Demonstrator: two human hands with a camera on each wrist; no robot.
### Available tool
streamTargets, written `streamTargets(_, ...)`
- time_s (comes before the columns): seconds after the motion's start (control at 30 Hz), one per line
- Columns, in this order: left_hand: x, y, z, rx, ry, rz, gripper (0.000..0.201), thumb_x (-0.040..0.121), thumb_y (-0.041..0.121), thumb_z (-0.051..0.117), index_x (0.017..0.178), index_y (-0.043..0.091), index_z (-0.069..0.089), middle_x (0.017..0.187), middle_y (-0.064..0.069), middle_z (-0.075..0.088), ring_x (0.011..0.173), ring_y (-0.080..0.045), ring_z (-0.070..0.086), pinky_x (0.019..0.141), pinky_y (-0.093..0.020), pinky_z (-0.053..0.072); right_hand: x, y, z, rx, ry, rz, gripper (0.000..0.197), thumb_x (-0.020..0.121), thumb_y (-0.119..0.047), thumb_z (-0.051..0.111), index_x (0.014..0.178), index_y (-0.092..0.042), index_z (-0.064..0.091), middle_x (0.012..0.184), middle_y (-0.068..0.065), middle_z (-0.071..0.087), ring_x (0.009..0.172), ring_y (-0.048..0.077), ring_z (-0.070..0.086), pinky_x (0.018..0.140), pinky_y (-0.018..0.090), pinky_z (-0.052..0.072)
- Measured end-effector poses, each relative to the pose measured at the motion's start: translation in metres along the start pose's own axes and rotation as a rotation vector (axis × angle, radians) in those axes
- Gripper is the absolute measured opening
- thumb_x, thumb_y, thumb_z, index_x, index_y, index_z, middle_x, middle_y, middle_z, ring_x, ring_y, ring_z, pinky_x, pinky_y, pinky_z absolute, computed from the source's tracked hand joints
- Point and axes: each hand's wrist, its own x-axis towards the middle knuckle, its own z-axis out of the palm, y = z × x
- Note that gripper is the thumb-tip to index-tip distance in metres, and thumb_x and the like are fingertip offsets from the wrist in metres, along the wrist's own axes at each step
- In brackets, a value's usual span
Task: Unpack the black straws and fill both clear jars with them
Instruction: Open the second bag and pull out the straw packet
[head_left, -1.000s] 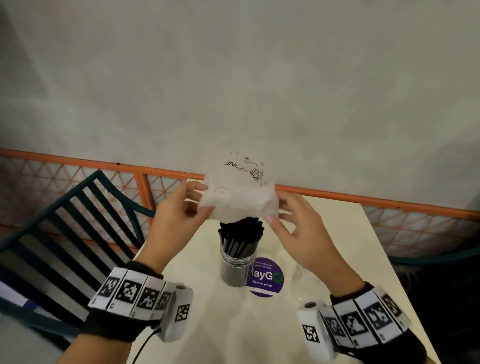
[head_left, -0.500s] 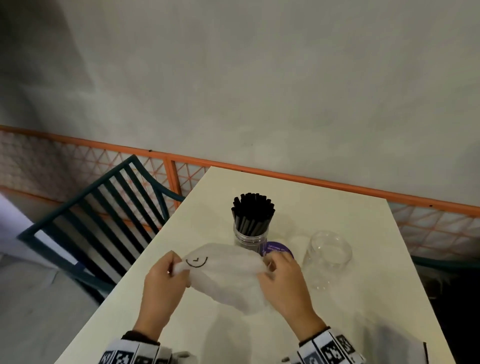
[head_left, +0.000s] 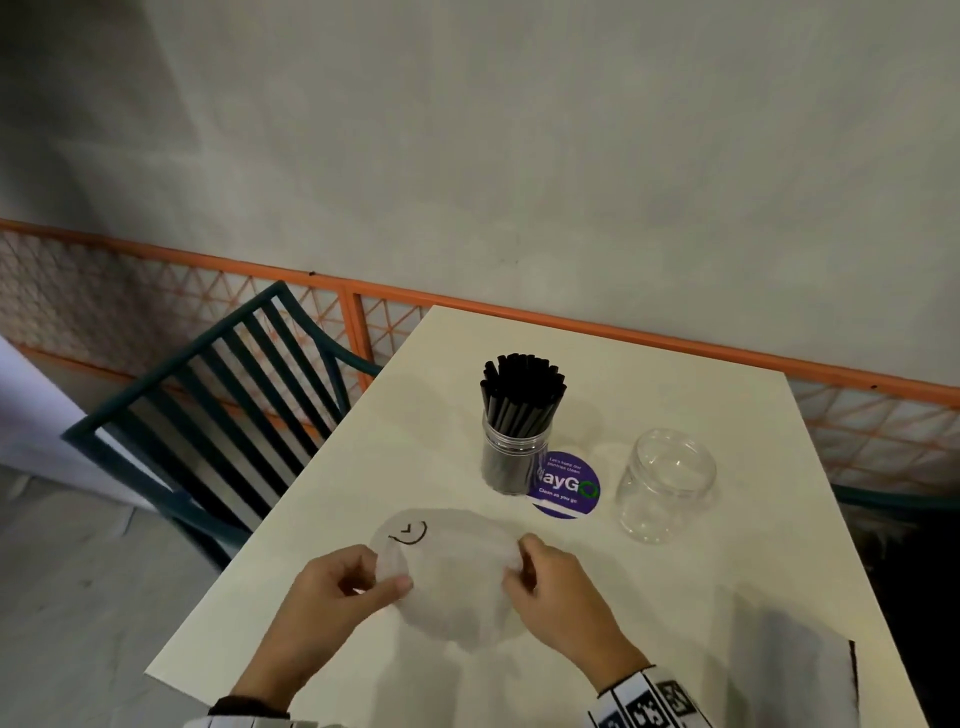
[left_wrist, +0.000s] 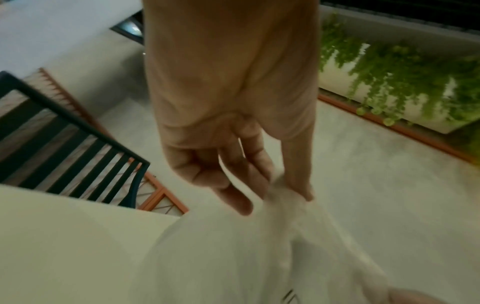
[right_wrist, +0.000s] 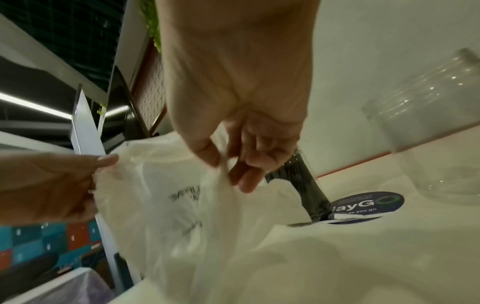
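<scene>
Both hands, left hand (head_left: 337, 587) & right hand (head_left: 558, 587), pinch white bag (head_left: 457, 577) w/ fingers on tabletop (head_left: 727, 597), near straw-filled jar (head_left: 511, 460), purple sticker (head_left: 569, 486), empty jar (head_left: 665, 486).

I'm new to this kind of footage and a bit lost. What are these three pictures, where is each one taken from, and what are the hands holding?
No machine here: a person works with bare hands, wearing three cameras. The wide picture comes from a camera on the head, looking down at a pale rectangular table. The other two come from cameras strapped to each wrist, looking along the fingers.

On the table stand a clear jar packed with black straws, an empty clear jar to its right, and a round purple sticker between them.

The left hand and the right hand each pinch one side of a thin white plastic bag, held close to the table. Whether anything is inside it cannot be seen.
</scene>
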Motion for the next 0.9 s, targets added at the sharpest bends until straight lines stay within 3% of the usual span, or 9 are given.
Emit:
streamTargets(0.13, -0.001, -0.006, -0.014, 0.264, 0.281, 0.159, 0.032, 0.071, -0.007, 0.057, 0.061, 0.016, 0.038, 0.053, -0.003, 0.041, 0.051, -0.008, 0.038, 0.045, -0.016, 0.030, 0.007, -0.010, 0.009, 0.068, 0.255, 0.083, 0.020, 0.092, -0.017, 0.047, 0.077, -0.021, 0.034, 0.054, -0.006, 0.040, 0.050, 0.013, 0.044, 0.047, 0.021, 0.038)
streamTargets(0.2, 0.001, -0.014, -0.017, 0.233, 0.288, 0.128, 0.031, 0.075, -0.008, 0.051, 0.066, 0.019, 0.040, 0.058, -0.007, 0.043, 0.051, -0.009, 0.039, 0.045, -0.016, 0.032, 0.016, -0.018, 0.016, 0.304, 0.330, 0.185, 0.026, 0.090, -0.020, 0.052, 0.074, -0.024, 0.032, 0.056, 0.004, 0.052, 0.053, 0.023, 0.054, 0.057, 0.038, 0.051)
streamTargets(0.27, 0.006, -0.023, -0.021, 0.129, 0.247, 0.065, 0.019, 0.083, -0.001, 0.051, 0.076, 0.017, 0.046, 0.068, -0.011, 0.051, 0.052, -0.011, 0.045, 0.052, -0.020, 0.040, 0.020, -0.029, 0.020, 0.640, 0.228, 0.294, 0.019, 0.086, -0.023, 0.061, 0.087, -0.019, 0.043, 0.066, 0.005, 0.064, 0.063, 0.021, 0.060, 0.072, 0.040, 0.054)
streamTargets(0.37, 0.013, -0.034, -0.034, -0.101, 0.121, -0.043, 0.007, 0.088, 0.015, 0.055, 0.086, 0.010, 0.058, 0.085, -0.009, 0.064, 0.070, -0.023, 0.062, 0.061, -0.027, 0.051, 0.019, -0.034, 0.027, 0.989, -0.129, 0.273, 0.040, 0.075, -0.012, 0.071, 0.112, -0.009, 0.054, 0.094, 0.008, 0.070, 0.090, 0.017, 0.065, 0.085, 0.029, 0.052)
streamTargets(0.47, 0.019, -0.039, -0.049, -0.356, -0.112, -0.112, 0.026, 0.076, 0.030, 0.069, 0.093, 0.009, 0.070, 0.093, -0.006, 0.074, 0.086, -0.020, 0.069, 0.068, -0.024, 0.055, 0.016, -0.040, 0.035, 0.887, -0.231, 0.238, 0.041, 0.074, -0.005, 0.069, 0.114, -0.007, 0.061, 0.099, 0.015, 0.069, 0.093, 0.020, 0.066, 0.078, 0.025, 0.054)
streamTargets(0.6, 0.023, -0.041, -0.063, -0.282, -0.238, -0.050, 0.035, 0.058, 0.035, 0.076, 0.088, 0.018, 0.071, 0.095, -0.003, 0.074, 0.079, -0.017, 0.068, 0.070, -0.026, 0.051, 0.011, -0.056, 0.051, 0.693, -0.104, 0.253, 0.011, 0.078, -0.008, 0.069, 0.076, -0.018, 0.065, 0.069, -0.008, 0.067, 0.067, 0.003, 0.061, 0.065, 0.015, 0.047)
streamTargets(0.67, 0.028, -0.042, -0.069, -0.211, -0.158, 0.014, 0.010, 0.072, 0.016, 0.073, 0.077, 0.014, 0.065, 0.086, -0.012, 0.070, 0.071, -0.026, 0.062, 0.066, -0.029, 0.045, 0.010, -0.058, 0.059, 0.487, 0.092, 0.261, 0.027, 0.078, -0.009, 0.065, 0.060, -0.018, 0.048, 0.054, -0.008, 0.048, 0.052, 0.001, 0.044, 0.056, 0.017, 0.038)
streamTargets(0.77, 0.039, -0.051, -0.078, 0.000, 0.109, 0.142, 0.024, 0.076, -0.006, 0.060, 0.067, 0.013, 0.049, 0.070, -0.019, 0.052, 0.054, -0.019, 0.048, 0.052, -0.019, 0.037, 0.006, -0.056, 0.062, 0.215, 0.458, 0.257, 0.044, 0.078, 0.003, 0.053, 0.056, -0.022, 0.023, 0.051, -0.007, 0.022, 0.047, 0.009, 0.033, 0.047, 0.018, 0.027)
streamTargets(0.9, 0.045, -0.062, -0.077, 0.221, 0.173, 0.257, 0.033, 0.074, -0.007, 0.059, 0.061, 0.017, 0.041, 0.059, -0.003, 0.040, 0.054, -0.011, 0.038, 0.048, -0.014, 0.032, 0.002, -0.056, 0.068, 0.143, 0.476, 0.358, 0.020, 0.081, 0.001, 0.049, 0.078, -0.017, 0.043, 0.056, -0.002, 0.036, 0.050, 0.009, 0.038, 0.050, 0.017, 0.037)
